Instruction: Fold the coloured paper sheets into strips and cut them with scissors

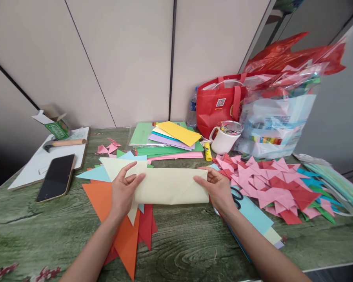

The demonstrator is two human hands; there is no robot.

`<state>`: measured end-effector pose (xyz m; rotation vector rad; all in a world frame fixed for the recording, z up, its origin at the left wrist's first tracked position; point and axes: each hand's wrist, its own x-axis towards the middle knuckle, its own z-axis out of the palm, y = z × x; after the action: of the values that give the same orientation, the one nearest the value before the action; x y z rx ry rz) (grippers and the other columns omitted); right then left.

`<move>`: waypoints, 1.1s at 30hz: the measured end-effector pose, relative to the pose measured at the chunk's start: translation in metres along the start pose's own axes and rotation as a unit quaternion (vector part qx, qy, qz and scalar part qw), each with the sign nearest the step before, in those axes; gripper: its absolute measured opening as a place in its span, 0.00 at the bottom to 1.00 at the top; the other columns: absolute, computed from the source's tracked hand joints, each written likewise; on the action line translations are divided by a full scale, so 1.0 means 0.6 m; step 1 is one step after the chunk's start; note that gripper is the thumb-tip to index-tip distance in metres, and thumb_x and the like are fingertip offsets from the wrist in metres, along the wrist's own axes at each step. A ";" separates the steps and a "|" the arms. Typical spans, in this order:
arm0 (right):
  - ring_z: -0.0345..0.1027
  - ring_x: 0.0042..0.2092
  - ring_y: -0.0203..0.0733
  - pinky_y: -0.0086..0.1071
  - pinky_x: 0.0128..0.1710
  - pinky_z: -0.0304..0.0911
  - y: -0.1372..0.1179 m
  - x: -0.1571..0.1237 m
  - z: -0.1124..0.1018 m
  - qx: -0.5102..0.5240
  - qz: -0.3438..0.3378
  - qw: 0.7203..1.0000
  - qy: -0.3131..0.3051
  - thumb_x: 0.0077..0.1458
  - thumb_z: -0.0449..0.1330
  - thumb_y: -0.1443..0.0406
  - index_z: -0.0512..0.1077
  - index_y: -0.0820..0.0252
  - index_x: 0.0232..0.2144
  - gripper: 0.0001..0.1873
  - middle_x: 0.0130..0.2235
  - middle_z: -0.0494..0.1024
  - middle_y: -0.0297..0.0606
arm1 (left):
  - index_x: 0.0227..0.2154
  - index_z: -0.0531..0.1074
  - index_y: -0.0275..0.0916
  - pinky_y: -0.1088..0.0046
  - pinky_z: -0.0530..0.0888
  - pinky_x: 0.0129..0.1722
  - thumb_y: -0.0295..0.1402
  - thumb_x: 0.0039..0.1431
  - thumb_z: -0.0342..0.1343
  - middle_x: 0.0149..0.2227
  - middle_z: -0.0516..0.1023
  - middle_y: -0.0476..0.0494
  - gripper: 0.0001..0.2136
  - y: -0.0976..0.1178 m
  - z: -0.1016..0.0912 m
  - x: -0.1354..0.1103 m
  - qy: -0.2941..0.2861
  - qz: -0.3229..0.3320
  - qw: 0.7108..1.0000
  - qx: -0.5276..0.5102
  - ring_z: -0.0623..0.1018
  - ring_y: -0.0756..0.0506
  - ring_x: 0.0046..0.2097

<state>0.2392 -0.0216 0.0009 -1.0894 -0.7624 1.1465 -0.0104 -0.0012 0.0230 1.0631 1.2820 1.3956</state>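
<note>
A folded sheet of cream paper (170, 186) is held level above the table between my two hands. My left hand (125, 186) pinches its left end, thumb in front. On the right end, my right hand (217, 186) grips the sheet between thumb and fingers. A crease runs faintly across the paper, and its lower edge looks bent round. Under and beside my left hand lie folded paper triangles, among them an orange triangle (123, 235), a red triangle (146, 227) and a light blue triangle (95, 174).
Folded pink and red paper pieces (270, 184) heap at the right, beside black-handled scissors (237, 196) on blue paper. Behind stand a paper stack (167, 150), a glue stick (207, 152), a white mug (225, 141) and a red bag (216, 107). A phone (56, 177) and hammer (66, 143) lie left.
</note>
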 end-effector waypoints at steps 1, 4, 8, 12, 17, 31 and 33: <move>0.70 0.31 0.40 0.33 0.30 0.66 0.000 0.000 0.001 -0.001 -0.003 1.000 0.001 0.32 0.73 0.62 0.74 0.57 0.32 0.21 0.30 0.79 0.33 | 0.48 0.70 0.39 0.81 0.65 0.22 0.40 0.38 0.69 0.19 0.73 0.53 0.31 0.000 0.001 0.000 0.003 -0.014 1.000 -0.010 0.70 0.52 0.23; 0.70 0.28 0.40 0.33 0.28 0.65 0.001 0.000 0.002 -0.008 0.007 1.000 0.001 0.30 0.74 0.62 0.75 0.57 0.30 0.20 0.28 0.79 0.33 | 0.46 0.72 0.37 0.79 0.67 0.24 0.39 0.35 0.71 0.20 0.75 0.51 0.30 0.001 0.002 -0.001 0.010 -0.037 0.999 -0.035 0.72 0.51 0.24; 0.71 0.29 0.41 0.35 0.30 0.66 0.002 0.000 0.001 -0.008 0.033 0.999 0.003 0.28 0.74 0.61 0.76 0.58 0.29 0.20 0.28 0.79 0.34 | 0.44 0.73 0.37 0.81 0.66 0.24 0.37 0.34 0.72 0.20 0.74 0.52 0.29 0.001 0.003 -0.002 0.007 -0.042 0.998 -0.052 0.72 0.52 0.24; 0.71 0.28 0.40 0.34 0.29 0.66 0.003 0.001 0.001 0.007 0.038 0.999 0.018 0.27 0.74 0.61 0.77 0.57 0.28 0.19 0.27 0.79 0.33 | 0.42 0.73 0.38 0.82 0.64 0.23 0.37 0.34 0.72 0.18 0.70 0.56 0.28 0.004 0.006 -0.003 -0.005 -0.041 0.998 -0.051 0.70 0.54 0.23; 0.70 0.29 0.40 0.34 0.30 0.66 0.003 -0.002 0.003 0.008 0.018 0.999 0.032 0.27 0.74 0.61 0.77 0.57 0.28 0.20 0.27 0.79 0.33 | 0.40 0.71 0.37 0.80 0.63 0.22 0.41 0.35 0.70 0.19 0.72 0.54 0.27 0.006 0.007 -0.003 -0.004 -0.045 0.999 -0.029 0.70 0.52 0.22; 0.64 0.25 0.38 0.33 0.24 0.59 0.009 -0.002 -0.003 -0.091 -0.081 0.991 0.063 0.33 0.72 0.56 0.77 0.57 0.31 0.20 0.21 0.71 0.29 | 0.29 0.69 0.38 0.78 0.66 0.23 0.38 0.33 0.70 0.25 0.77 0.47 0.20 0.003 0.009 -0.002 0.047 0.013 0.999 -0.025 0.74 0.50 0.25; 0.65 0.26 0.39 0.34 0.25 0.60 0.007 -0.003 -0.002 -0.085 -0.072 0.992 0.063 0.32 0.72 0.56 0.77 0.56 0.31 0.20 0.22 0.72 0.30 | 0.29 0.70 0.38 0.77 0.68 0.25 0.36 0.33 0.70 0.26 0.77 0.47 0.19 0.003 0.008 -0.002 0.046 0.024 0.998 -0.030 0.75 0.49 0.27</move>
<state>0.2383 -0.0237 -0.0035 -1.2161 -0.8380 0.8941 -0.0054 -0.0017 0.0253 1.0042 1.2801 1.5256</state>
